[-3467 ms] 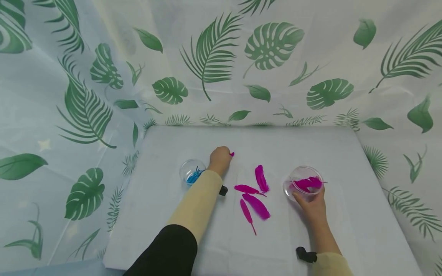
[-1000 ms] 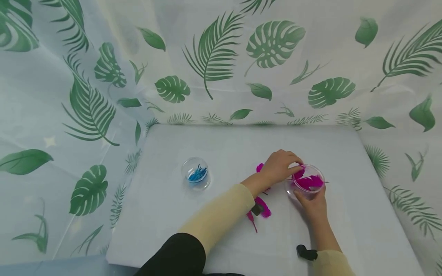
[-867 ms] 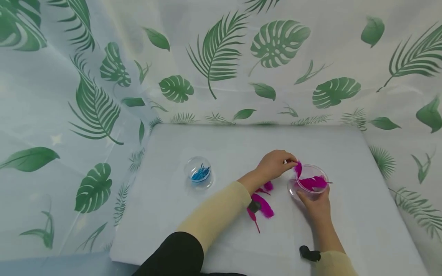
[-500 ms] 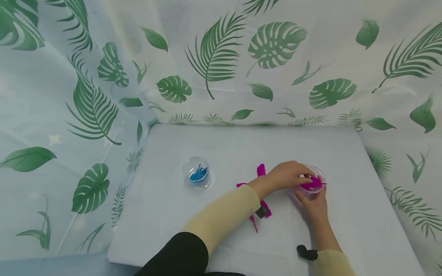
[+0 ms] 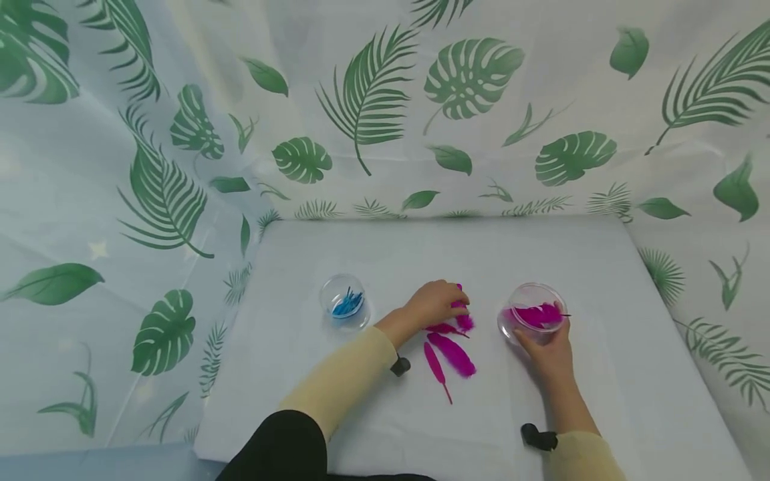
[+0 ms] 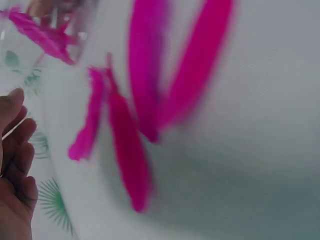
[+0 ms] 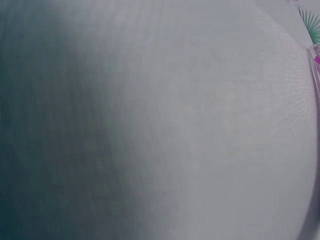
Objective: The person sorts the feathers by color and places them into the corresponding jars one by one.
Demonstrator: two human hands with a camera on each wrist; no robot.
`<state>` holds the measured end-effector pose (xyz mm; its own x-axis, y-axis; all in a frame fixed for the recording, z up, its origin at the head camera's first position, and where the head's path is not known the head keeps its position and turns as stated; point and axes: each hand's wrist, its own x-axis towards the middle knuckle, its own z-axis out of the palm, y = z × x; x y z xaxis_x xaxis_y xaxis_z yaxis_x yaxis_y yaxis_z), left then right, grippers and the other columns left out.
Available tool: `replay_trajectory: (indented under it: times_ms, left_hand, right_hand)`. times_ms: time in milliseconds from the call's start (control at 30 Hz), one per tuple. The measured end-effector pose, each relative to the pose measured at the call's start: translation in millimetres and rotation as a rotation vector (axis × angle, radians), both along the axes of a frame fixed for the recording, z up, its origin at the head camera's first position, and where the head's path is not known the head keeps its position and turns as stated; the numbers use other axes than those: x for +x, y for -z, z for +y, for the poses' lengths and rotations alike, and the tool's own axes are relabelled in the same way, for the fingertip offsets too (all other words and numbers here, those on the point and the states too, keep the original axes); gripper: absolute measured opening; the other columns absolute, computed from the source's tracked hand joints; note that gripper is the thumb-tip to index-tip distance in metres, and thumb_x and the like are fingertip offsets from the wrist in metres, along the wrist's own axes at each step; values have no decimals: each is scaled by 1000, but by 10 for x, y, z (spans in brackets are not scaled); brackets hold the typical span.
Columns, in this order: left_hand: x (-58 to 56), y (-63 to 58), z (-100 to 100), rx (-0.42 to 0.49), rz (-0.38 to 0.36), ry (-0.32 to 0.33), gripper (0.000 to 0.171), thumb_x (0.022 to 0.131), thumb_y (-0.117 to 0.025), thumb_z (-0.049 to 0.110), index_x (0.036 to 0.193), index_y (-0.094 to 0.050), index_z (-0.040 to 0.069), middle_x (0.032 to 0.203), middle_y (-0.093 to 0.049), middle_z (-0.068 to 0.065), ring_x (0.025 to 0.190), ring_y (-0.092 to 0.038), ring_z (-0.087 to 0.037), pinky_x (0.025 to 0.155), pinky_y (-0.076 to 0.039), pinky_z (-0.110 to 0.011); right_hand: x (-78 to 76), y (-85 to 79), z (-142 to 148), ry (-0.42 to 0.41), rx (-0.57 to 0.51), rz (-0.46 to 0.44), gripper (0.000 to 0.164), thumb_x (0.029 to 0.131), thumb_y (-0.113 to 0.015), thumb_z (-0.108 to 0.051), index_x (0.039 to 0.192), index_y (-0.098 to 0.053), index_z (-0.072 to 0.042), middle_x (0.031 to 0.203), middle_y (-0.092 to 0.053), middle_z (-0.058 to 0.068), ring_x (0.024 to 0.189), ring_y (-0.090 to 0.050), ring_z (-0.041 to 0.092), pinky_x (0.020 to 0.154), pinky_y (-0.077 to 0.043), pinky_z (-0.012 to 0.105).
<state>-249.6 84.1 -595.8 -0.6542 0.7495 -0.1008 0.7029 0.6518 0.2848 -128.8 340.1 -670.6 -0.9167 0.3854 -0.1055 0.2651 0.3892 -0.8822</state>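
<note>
My left hand (image 5: pixel 432 306) hovers by the farthest loose magenta feather (image 5: pixel 463 321), overlapping it in the head view. In the left wrist view its fingers (image 6: pixel 20 155) are loosely bent with nothing between them. Several magenta feathers lie spread on the table, among them a broad one (image 5: pixel 455 355) and a narrow one with a bare quill (image 5: pixel 434 361). My right hand (image 5: pixel 552 357) grips a clear plastic cup (image 5: pixel 508 333) from its near side. Magenta feathers (image 5: pixel 538 315) fill the cup's mouth, one quill poking past the rim. The right wrist view catches only the cup's edge (image 7: pixel 316 70).
A second clear cup (image 5: pixel 331 292) with thin blue sticks (image 5: pixel 347 304) inside stands on the left of the white table (image 5: pixel 373 250). A leaf-patterned curtain (image 5: pixel 385 160) hangs behind and at both sides.
My left hand pinched a magenta feather, brought it right into the cup and let go there. It has since swung back left to the loose feathers. The right hand stays on the cup.
</note>
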Motion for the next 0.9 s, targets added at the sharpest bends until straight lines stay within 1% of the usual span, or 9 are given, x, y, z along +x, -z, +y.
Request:
replay_trajectory:
  times_ms: [133,200,233,367,467,533,600,700,900]
  left_hand:
    - [127,155,-174,-109,82,115,25,94,-64,44,113,-72,30,107,-69,14,98,-59,-7,90,-48,-24]
    - [190,233,-222,-158,151,157,26,96,-61,45,114,-71,30,108,-69,14,99,-58,-8,89,-47,-25]
    - [216,267,-238,-179,179,167,26,96,-60,45,114,-70,30,108,-69,13,100,-58,-8,89,-47,-26]
    - [292,364,-270,-230,269,158,24,98,-58,44,111,-69,29,107,-67,12,103,-58,-10,87,-47,-27]
    - [309,415,-259,-239,321,151,19,98,-58,40,106,-70,28,102,-67,12,98,-58,-10,83,-46,-27]
    - [306,451,-242,-249,343,154,17,99,-56,36,106,-69,28,100,-66,11,95,-57,-10,82,-45,-26]
    - [298,475,-218,-267,351,157,16,100,-55,31,107,-68,28,101,-66,11,94,-56,-10,82,-44,-26]
    - [295,484,-179,-302,341,152,17,101,-52,27,111,-66,27,105,-65,10,97,-54,-11,84,-44,-27]
    - [305,415,-135,-336,340,145,19,102,-49,27,113,-65,25,106,-64,9,99,-54,-11,83,-45,-26]
  right_hand:
    - [-6,-7,20,-2,4,-13,113,80,-82,-39,159,-2,-27,163,-21,18,152,-15,38,122,-13,58]
    - [-7,-17,17,0,-3,-19,114,79,-82,-39,159,-1,-28,164,-20,18,152,-14,37,122,-12,58]
    - [-8,-23,13,2,-7,-22,114,79,-82,-39,159,-1,-28,164,-20,17,153,-14,37,122,-12,58]
    - [0,-46,-17,1,-7,-38,114,80,-81,-40,159,0,-27,164,-18,18,153,-13,38,122,-12,58]
    - [9,-46,-34,0,7,-42,114,81,-80,-41,159,1,-27,164,-18,19,152,-13,38,122,-12,59]
    - [12,-41,-40,3,12,-33,113,81,-80,-40,159,0,-28,164,-19,19,152,-14,38,122,-13,58]
    - [10,-31,-39,5,11,-16,112,81,-81,-38,159,-1,-30,164,-20,18,152,-16,37,122,-13,57]
    - [7,-19,-38,9,1,4,112,80,-82,-35,158,-3,-31,163,-22,18,152,-17,36,123,-13,55]
    - [4,-17,-31,8,-3,13,111,80,-82,-34,158,-3,-33,163,-23,16,152,-18,35,123,-13,55]
